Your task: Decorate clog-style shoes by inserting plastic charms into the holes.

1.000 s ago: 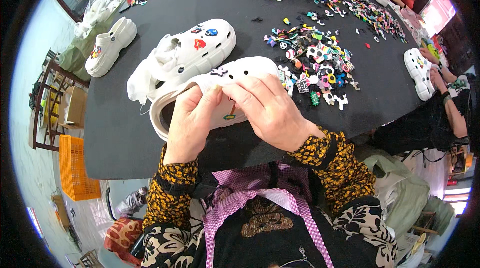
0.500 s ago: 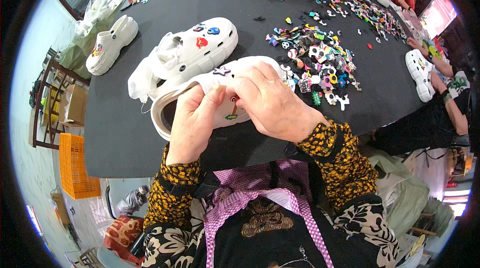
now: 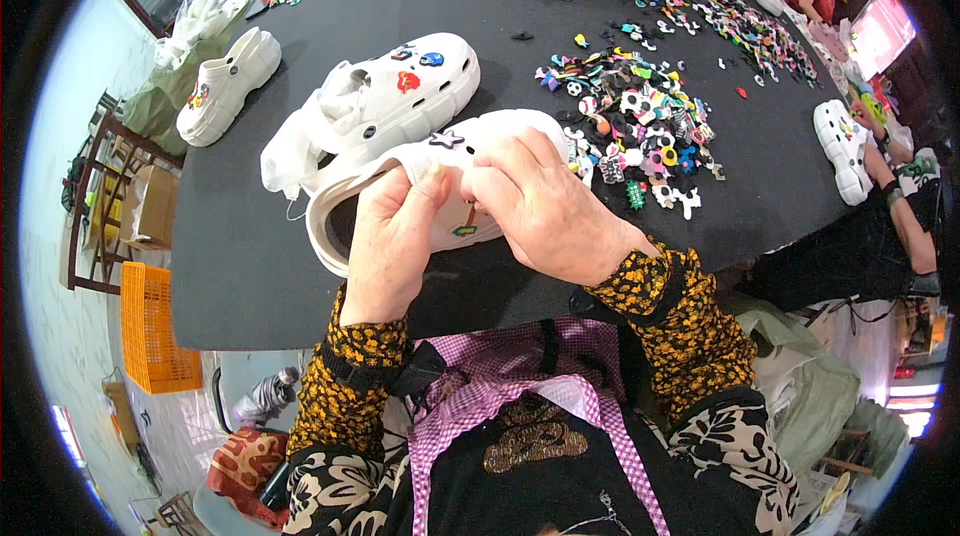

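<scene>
My left hand (image 3: 388,246) is closed on the near side of a white clog (image 3: 322,241), its thumb lying on the upper. Fingers bent in a pinch, my right hand (image 3: 550,206) presses on the same upper beside that thumb. Whatever lies under its fingertips is hidden. A purple-edged star charm (image 3: 446,139) sits on the clog above my hands. Just below the fingertips shows a small green and yellow charm (image 3: 466,230). Behind it rests a second white clog (image 3: 440,81), with red and blue charms on top and white wrapping at its heel.
Right of the clogs lies a heap of colourful shoe charms (image 3: 640,126); another charm pile (image 3: 765,36) is farther back. A single clog (image 3: 230,86) stands at left. At right, a co-worker's hand touches another clog (image 3: 840,151). An orange crate (image 3: 160,326) is beside the table (image 3: 260,296).
The view has shifted slightly. My right fingertips have moved a little on the clog's upper, and both hands keep their hold.
</scene>
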Tool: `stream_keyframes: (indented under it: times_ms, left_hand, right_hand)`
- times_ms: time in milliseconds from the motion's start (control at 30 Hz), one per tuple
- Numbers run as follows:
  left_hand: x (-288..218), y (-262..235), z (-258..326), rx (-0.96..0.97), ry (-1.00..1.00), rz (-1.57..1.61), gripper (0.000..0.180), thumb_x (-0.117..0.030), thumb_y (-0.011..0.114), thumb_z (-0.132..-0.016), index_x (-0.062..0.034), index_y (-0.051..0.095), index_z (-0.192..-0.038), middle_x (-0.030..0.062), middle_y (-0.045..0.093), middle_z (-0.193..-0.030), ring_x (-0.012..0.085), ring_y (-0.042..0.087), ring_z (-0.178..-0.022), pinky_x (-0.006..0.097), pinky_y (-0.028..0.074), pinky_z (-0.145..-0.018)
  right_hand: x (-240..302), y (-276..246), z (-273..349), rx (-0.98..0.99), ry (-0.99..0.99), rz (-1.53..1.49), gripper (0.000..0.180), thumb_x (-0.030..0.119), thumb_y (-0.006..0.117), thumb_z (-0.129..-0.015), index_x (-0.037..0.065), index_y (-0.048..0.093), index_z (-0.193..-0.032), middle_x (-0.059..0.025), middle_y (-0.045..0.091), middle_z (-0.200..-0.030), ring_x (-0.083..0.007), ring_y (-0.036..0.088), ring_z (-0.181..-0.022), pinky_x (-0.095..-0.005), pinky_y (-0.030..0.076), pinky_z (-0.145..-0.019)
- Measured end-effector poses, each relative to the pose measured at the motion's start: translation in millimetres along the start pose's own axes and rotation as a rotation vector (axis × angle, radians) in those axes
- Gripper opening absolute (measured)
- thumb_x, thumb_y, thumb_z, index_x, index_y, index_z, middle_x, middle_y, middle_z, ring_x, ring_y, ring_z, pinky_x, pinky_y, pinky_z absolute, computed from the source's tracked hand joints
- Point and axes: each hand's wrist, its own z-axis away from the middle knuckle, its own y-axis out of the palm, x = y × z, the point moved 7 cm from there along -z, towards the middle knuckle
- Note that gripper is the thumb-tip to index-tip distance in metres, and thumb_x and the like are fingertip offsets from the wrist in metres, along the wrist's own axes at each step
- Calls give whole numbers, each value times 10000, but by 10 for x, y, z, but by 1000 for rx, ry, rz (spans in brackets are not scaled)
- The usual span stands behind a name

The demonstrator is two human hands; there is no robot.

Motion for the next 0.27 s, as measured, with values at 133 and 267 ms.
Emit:
stream_keyframes:
  times_ms: [133,267]
  left_hand:
    - [32,-18,-14,-9,-12,-10,207,-160,513,-939,10,615,-998,-11,609,-891,48,525,-799,212,428,-713]
    - [14,-27,-42,4,-40,-25,240,-194,535,-934,16,612,-1020,-1,617,-905,49,527,-813,215,432,-722]
  right_hand:
    - [14,-7,-11,-2,-19,24,192,131,521,-746,36,494,-910,-150,501,-963,-316,490,-937,-406,422,-846]
    - [87,5,39,115,-67,42,194,130,524,-744,66,505,-926,-136,499,-944,-288,494,-927,-394,425,-843]
